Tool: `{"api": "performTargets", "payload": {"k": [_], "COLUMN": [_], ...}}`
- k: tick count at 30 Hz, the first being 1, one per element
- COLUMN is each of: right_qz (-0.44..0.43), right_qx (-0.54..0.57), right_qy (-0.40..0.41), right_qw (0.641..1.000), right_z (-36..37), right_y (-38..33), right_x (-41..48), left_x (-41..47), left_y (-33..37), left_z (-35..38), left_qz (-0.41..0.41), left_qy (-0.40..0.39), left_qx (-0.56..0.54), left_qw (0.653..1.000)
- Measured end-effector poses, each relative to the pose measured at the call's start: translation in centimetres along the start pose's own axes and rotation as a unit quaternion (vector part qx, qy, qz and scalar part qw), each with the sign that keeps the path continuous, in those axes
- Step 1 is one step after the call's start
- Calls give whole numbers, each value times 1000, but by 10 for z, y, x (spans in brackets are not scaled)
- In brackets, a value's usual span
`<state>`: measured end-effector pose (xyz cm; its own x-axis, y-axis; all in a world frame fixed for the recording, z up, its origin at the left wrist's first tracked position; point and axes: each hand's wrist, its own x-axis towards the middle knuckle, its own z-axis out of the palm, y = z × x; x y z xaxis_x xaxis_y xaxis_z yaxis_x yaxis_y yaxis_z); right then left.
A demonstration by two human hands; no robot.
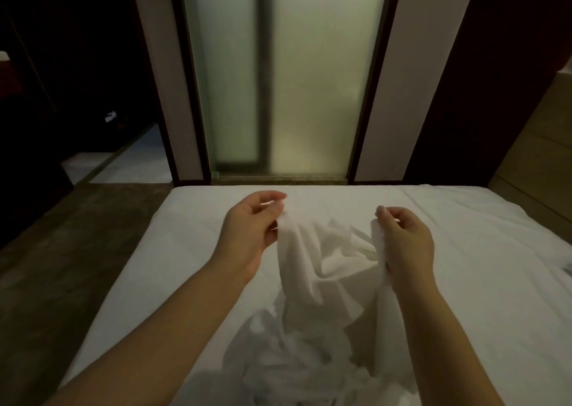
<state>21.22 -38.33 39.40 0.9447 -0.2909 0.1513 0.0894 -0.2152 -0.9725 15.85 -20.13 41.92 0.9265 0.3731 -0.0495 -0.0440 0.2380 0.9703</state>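
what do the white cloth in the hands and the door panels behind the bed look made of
The white cloth, pinched by the left hand and right hand, looks like thin woven fabric, perhaps cotton, matte: it hangs in soft folds. The door panels look like frosted glass: light glows through without detail.

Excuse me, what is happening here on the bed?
A person stands at a bed with a white sheet and lifts a crumpled white cloth above it. The left hand pinches one upper edge, the right hand pinches the other. The cloth hangs slack between them, its lower part bunched on the bed.
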Motion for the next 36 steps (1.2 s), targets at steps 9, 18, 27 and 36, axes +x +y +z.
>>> {"api": "performTargets", "payload": {"k": [9,18,27,36], "right_qz": [-21,-27,-252,-244], "right_qx": [79,79,-104,-35], "right_qy": [-173,-265,-255,-281], "right_qw": [982,961,928,928], "right_z": [14,-6,-24,-38], "right_y": [-36,-36,-40,-35], "right_x": [-103,-106,-69,-8], "left_x": [-53,-67,-67,-45], "left_y": [-26,-26,-24,-4], "left_z": [6,-4,22,65], "left_qz": [208,302,257,256], "left_qy": [-44,-41,-2,17], "left_qx": [198,203,188,158], "left_qw": [957,930,948,954]}}
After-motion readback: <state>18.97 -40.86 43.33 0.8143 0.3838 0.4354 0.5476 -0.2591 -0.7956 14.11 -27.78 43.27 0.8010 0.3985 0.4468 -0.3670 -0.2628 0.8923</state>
